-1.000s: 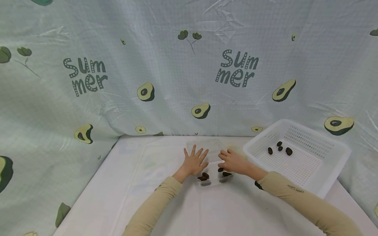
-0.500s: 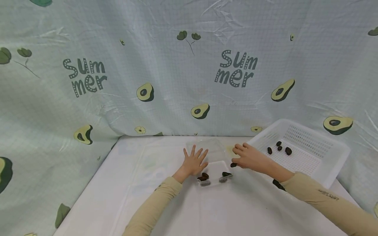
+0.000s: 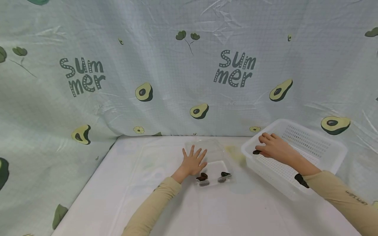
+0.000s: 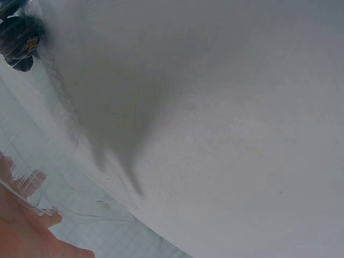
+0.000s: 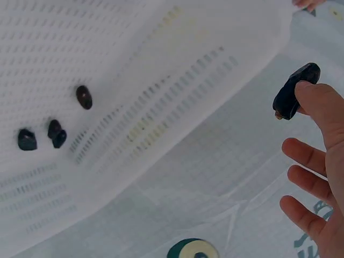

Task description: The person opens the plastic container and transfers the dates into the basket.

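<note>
My left hand (image 3: 192,163) lies with spread, straight fingers at the left side of a clear plastic clamshell box (image 3: 217,166), overlapping its raised lid (image 3: 208,144). Inside the box, dark brown dates (image 3: 202,177) sit in the near left corner, and another date (image 3: 225,174) is at the near right. My right hand (image 3: 277,149) pinches one dark, oblong date (image 5: 296,91) between thumb and forefinger, over the left rim of a white perforated basket (image 3: 333,147). In the right wrist view its other fingers are loosely extended. Several dates (image 5: 84,97) lie on the basket floor.
A white cloth-covered table (image 3: 153,170) carries the box and basket. Behind it hangs a pale curtain (image 3: 165,65) printed with avocados and lettering. A black wrist camera (image 3: 301,180) hangs under the right forearm, in front of the basket's side.
My right hand has moved right, from above the box to the basket's left rim, carrying a date away. The left hand has stayed in place beside the box.
</note>
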`<state>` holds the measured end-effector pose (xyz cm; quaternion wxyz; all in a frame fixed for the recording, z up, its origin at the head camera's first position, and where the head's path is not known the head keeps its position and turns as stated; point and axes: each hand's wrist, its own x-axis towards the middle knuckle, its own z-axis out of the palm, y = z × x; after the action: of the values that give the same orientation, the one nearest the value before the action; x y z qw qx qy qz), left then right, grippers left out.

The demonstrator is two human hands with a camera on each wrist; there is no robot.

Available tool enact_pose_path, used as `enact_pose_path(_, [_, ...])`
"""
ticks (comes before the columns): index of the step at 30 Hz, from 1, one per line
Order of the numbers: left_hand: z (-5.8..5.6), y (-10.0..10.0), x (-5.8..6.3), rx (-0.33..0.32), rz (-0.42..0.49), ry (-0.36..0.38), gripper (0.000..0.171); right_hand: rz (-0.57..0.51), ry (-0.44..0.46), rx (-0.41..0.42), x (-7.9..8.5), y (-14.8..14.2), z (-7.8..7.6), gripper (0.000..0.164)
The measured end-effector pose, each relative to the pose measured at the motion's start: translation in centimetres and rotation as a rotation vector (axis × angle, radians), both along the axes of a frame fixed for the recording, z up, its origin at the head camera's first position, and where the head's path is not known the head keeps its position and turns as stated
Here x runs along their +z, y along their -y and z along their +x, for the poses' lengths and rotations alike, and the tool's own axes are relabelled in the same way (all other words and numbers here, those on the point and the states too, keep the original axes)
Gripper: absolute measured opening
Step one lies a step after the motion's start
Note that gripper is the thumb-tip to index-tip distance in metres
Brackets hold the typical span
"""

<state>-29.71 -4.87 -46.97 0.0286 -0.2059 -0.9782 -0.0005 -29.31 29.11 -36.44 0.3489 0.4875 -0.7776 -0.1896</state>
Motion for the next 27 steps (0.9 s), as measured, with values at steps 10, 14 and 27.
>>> enact_pose_path(10, [0.0,0.1,-0.1,-0.004,0.006,0.005,0.055,-0.064,-0.013,-0.103,-0.7,-3.8,-2.9,0.035])
enact_pose_path(14, [0.0,0.0,-0.1,-0.008,0.005,0.003,0.055,-0.057,-0.005,-0.167,-1.3,-4.9,-3.8,0.022])
enact_pose_path(27, [-0.1,0.0,-0.2,-0.006,0.001,0.003,0.055,-0.026,0.003,-0.294,-3.6,-7.8,-6.2,0.023])
